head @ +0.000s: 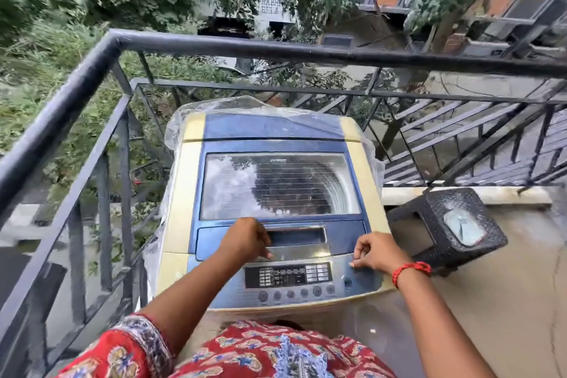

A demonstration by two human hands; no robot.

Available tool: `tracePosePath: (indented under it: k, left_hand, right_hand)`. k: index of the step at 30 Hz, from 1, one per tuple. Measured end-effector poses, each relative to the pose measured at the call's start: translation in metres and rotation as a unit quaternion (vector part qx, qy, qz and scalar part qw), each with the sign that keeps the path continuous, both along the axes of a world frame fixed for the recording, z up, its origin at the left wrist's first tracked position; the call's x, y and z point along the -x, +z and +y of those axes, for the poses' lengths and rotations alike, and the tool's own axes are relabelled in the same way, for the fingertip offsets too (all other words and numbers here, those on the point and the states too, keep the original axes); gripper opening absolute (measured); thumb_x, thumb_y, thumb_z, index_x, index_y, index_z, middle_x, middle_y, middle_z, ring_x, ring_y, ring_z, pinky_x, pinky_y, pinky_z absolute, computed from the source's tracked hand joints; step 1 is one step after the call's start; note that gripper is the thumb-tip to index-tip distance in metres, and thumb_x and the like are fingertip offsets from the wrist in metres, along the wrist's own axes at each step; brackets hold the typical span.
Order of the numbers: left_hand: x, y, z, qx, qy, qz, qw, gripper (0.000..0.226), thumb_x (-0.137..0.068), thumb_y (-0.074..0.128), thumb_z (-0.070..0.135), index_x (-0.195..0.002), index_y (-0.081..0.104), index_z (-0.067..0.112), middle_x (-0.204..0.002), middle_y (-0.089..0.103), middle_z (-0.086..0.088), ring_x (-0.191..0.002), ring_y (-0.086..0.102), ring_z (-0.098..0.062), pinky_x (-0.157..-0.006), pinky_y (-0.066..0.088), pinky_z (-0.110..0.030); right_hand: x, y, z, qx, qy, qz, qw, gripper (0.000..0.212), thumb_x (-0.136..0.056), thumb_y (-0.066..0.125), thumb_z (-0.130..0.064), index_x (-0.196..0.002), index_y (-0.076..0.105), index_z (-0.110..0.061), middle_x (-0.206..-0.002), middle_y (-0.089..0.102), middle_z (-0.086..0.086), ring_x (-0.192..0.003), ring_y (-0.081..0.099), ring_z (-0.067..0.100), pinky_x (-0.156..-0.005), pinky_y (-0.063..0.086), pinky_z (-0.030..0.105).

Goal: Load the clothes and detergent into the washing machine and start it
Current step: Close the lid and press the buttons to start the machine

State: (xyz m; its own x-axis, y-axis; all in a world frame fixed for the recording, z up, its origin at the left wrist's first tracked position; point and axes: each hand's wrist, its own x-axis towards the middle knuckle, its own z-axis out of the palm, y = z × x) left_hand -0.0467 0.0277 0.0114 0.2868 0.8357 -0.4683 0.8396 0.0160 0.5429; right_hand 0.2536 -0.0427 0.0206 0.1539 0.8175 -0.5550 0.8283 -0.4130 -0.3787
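Your washer (pixel 277 193) stands on a balcony, tucked into the corner of the black railing (pixel 76 86), with clear plastic wrap (pixel 221 106) bunched round its back and sides. Its lid (pixel 279 184) is closed, glass window reflecting sky and trees; no clothes or detergent visible anywhere.

Your left hand (pixel 245 238) sits at the lid's front edge, just left of the recessed handle (pixel 296 236). Fingers curled, knuckles up; can't tell if they grip anything.

Your right hand (pixel 372 252) is over the right end of the control panel (pixel 288 276), fingers loosely curled, fingertips (pixel 356 264) touching or just above the panel rim, holding nothing. It's above the round button (pixel 348 282), apart from it. Red thread band (pixel 411 270) on that wrist.

Row of round buttons along the panel's near edge.

Right of the washer, a dark woven stool (pixel 441 218) on the floor carries a phone (pixel 464 225) lying flat.
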Motion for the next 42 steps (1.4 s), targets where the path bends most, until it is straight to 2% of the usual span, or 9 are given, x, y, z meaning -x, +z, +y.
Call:
tracePosePath:
  k: [6,11,16,20,23,29,34,39,42]
  left_hand:
    - [-0.003,-0.003,-0.015,-0.013,0.071,-0.004,0.997,0.026,-0.060,0.090,0.024,-0.082,0.078,0.016,-0.080,0.075,-0.003,-0.071,0.065,-0.009,-0.059,0.039,-0.017]
    - [-0.007,0.001,-0.024,-0.023,0.101,0.003,0.995,0.026,-0.061,0.089,0.019,-0.082,0.077,0.010,-0.081,0.075,-0.008,-0.082,0.070,-0.019,-0.067,0.047,-0.025]
    - [-0.014,0.005,-0.028,-0.015,0.123,0.004,0.992,0.030,-0.063,0.089,0.015,-0.087,0.076,0.004,-0.085,0.075,-0.014,-0.086,0.070,-0.022,-0.073,0.052,-0.031]
    - [-0.016,0.008,-0.034,-0.023,0.152,0.021,0.988,0.030,-0.064,0.088,0.019,-0.089,0.077,0.008,-0.088,0.075,-0.010,-0.087,0.068,-0.019,-0.066,0.041,-0.022]
    - [-0.018,0.010,-0.036,-0.010,0.172,0.021,0.985,0.032,-0.063,0.089,0.021,-0.091,0.077,0.010,-0.092,0.074,-0.007,-0.086,0.066,-0.015,-0.068,0.039,-0.020]
    - [-0.015,0.010,-0.039,-0.001,0.165,0.004,0.986,0.036,-0.067,0.087,0.017,-0.099,0.075,0.005,-0.097,0.074,-0.012,-0.094,0.068,-0.019,-0.072,0.041,-0.018]
    - [-0.011,0.008,-0.037,-0.008,0.140,-0.001,0.990,0.037,-0.068,0.087,0.018,-0.100,0.074,0.004,-0.100,0.073,-0.012,-0.097,0.067,-0.021,-0.075,0.043,-0.020]
    - [-0.006,0.005,-0.034,-0.008,0.122,-0.014,0.992,0.037,-0.069,0.086,0.018,-0.101,0.074,0.004,-0.100,0.073,-0.012,-0.098,0.067,-0.021,-0.075,0.043,-0.021]
    - [-0.002,0.001,-0.033,-0.008,0.112,-0.023,0.993,0.038,-0.070,0.085,0.020,-0.102,0.073,0.004,-0.101,0.073,-0.012,-0.099,0.066,-0.021,-0.076,0.042,-0.021]
  right_hand:
    - [-0.013,-0.002,-0.006,-0.004,0.023,0.055,0.998,0.025,-0.059,0.091,-0.010,-0.069,0.068,-0.014,-0.064,0.066,-0.002,-0.055,0.053,0.004,-0.052,0.041,0.010]
    - [-0.016,-0.011,-0.008,-0.018,-0.014,0.080,0.997,0.026,-0.058,0.091,-0.006,-0.074,0.070,-0.005,-0.064,0.066,0.000,-0.052,0.052,0.003,-0.045,0.038,0.006]
    - [-0.017,-0.015,-0.003,-0.012,-0.009,0.091,0.996,0.027,-0.055,0.091,-0.004,-0.071,0.070,-0.006,-0.065,0.068,0.002,-0.053,0.053,0.005,-0.043,0.037,0.006]
    - [-0.015,-0.011,0.000,-0.007,-0.010,0.088,0.996,0.029,-0.052,0.094,-0.008,-0.064,0.068,-0.014,-0.061,0.066,-0.004,-0.054,0.054,0.002,-0.045,0.039,0.007]
    - [-0.017,-0.013,-0.006,-0.020,-0.039,0.107,0.993,0.029,-0.051,0.093,-0.004,-0.064,0.068,-0.011,-0.059,0.066,-0.002,-0.052,0.054,0.004,-0.044,0.040,0.008]
    - [-0.018,-0.019,-0.010,-0.031,-0.038,0.108,0.993,0.030,-0.053,0.094,-0.009,-0.065,0.067,-0.012,-0.061,0.064,-0.001,-0.053,0.050,0.009,-0.050,0.041,0.013]
    - [-0.017,-0.030,-0.017,-0.044,-0.061,0.104,0.992,0.028,-0.056,0.091,-0.008,-0.071,0.068,-0.009,-0.061,0.064,-0.006,-0.053,0.050,0.006,-0.049,0.040,0.008]
    - [-0.019,-0.030,-0.017,-0.044,-0.070,0.113,0.990,0.029,-0.056,0.091,-0.007,-0.073,0.068,-0.009,-0.064,0.064,-0.004,-0.059,0.052,0.010,-0.060,0.046,0.019]
    - [-0.014,-0.025,-0.019,-0.036,-0.070,0.123,0.989,0.032,-0.057,0.091,-0.005,-0.075,0.064,-0.007,-0.066,0.061,-0.002,-0.060,0.049,0.010,-0.056,0.043,0.014]
